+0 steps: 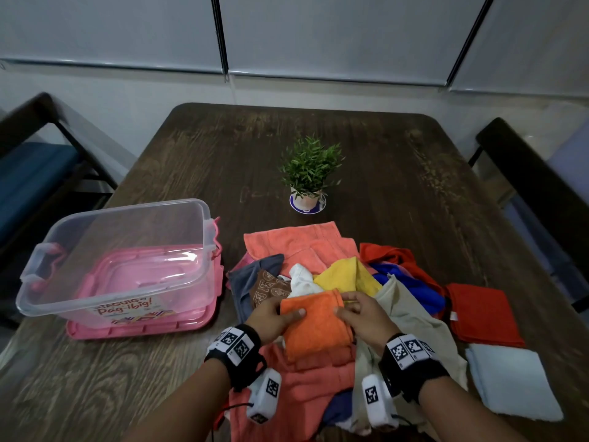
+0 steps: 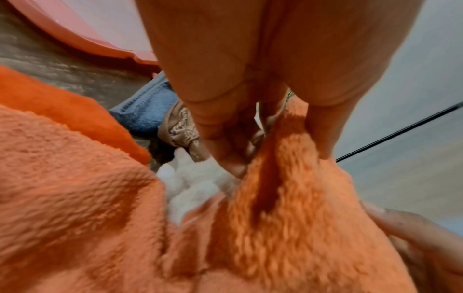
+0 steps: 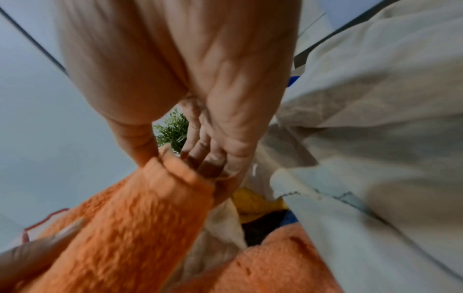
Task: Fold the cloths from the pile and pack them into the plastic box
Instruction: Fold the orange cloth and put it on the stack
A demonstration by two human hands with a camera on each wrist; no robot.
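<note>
I have both hands on the orange cloth (image 1: pixel 314 327), above the near part of the pile (image 1: pixel 318 275). My left hand (image 1: pixel 271 317) pinches its left edge, thumb on top, fingers curled under. My right hand (image 1: pixel 363 315) pinches the upper right corner the same way. A red cloth (image 1: pixel 481 314) and a white cloth (image 1: pixel 513 381) lie folded to the right. The box (image 1: pixel 121 260) stands open on its pink lid (image 1: pixel 143 327), left of the pile. Beyond is a plant (image 1: pixel 307 173).

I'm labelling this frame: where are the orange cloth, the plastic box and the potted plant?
orange cloth (image 1: pixel 314 327), head view, middle of its top face.
plastic box (image 1: pixel 111 220), head view, far clear wall.
potted plant (image 1: pixel 310 164), head view, leaves.
</note>
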